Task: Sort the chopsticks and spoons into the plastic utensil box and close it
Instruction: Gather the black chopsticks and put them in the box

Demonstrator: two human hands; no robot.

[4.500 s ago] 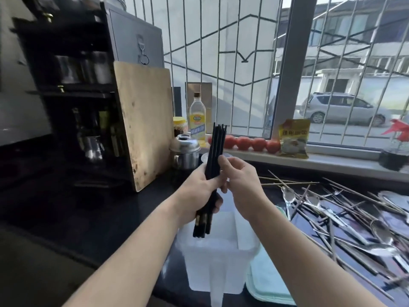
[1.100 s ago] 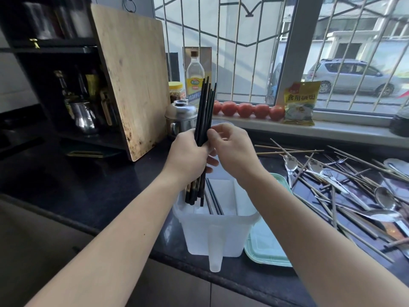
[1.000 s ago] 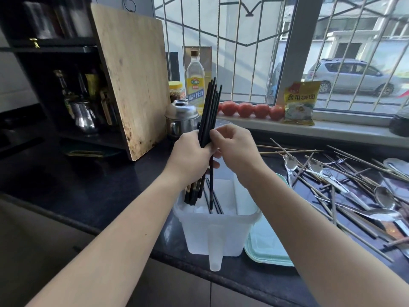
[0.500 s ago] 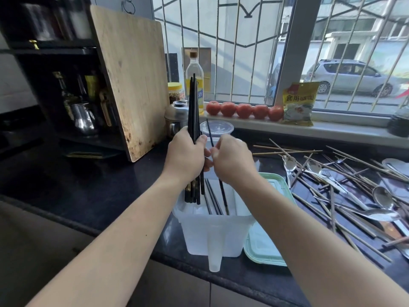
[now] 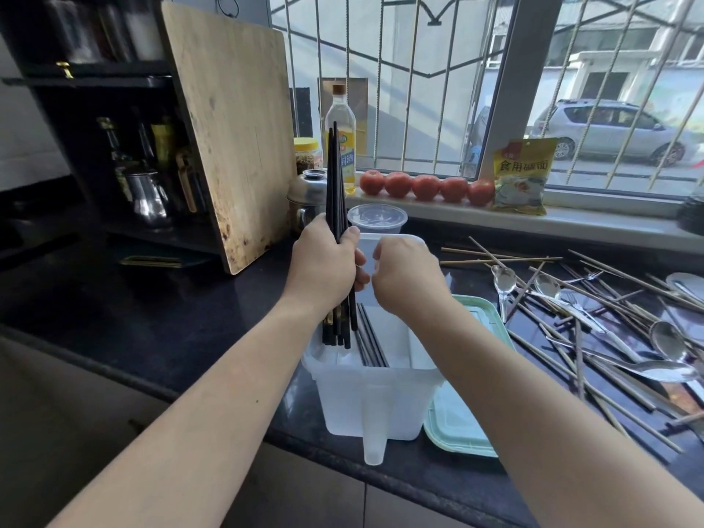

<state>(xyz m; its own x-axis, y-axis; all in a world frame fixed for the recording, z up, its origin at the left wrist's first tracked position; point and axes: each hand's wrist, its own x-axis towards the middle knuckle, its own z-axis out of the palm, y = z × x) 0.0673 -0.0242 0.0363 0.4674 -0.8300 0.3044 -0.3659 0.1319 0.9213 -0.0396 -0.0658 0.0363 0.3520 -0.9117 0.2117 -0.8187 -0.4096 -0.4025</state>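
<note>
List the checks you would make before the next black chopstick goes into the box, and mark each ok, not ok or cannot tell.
1. Left hand grips the black chopsticks firmly: ok.
2. Right hand free to take one: cannot tell, fingers hidden.
3. Box open and upright: ok.
4. Room beside the chopsticks already inside: ok.
5. Lid within reach beside the box: ok.
6. Counter pile sorted: not ok.

Home kitchen: cutting board [image 5: 232,131], oil bottle [image 5: 341,123], tomatoes [image 5: 424,185].
</note>
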